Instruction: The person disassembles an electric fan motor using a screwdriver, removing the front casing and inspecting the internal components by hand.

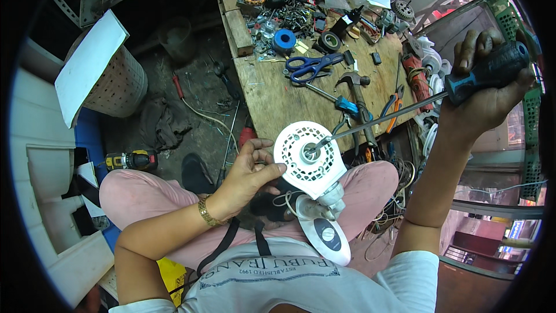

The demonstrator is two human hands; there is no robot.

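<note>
Round white perforated plastic fan housing [304, 169] is held over pink-trousered lap [370, 188], rim pinched by left hand [246, 174], apparently for steadiness against long black-blue-handled steel screwdriver [486, 74], wrapped by curled fingers of right hand [483, 107].

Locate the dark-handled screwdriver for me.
In the head view, the dark-handled screwdriver is gripped at right in the right hand, slanting down leftward to the white slotted fan housing.

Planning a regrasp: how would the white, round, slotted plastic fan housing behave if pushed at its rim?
Probably stiff: the white slotted fan housing looks like moulded plastic. It may tip or swivel, since a narrow grey neck joins it to the white oval base. It could also crack under hard force, being so heavily perforated.
</note>
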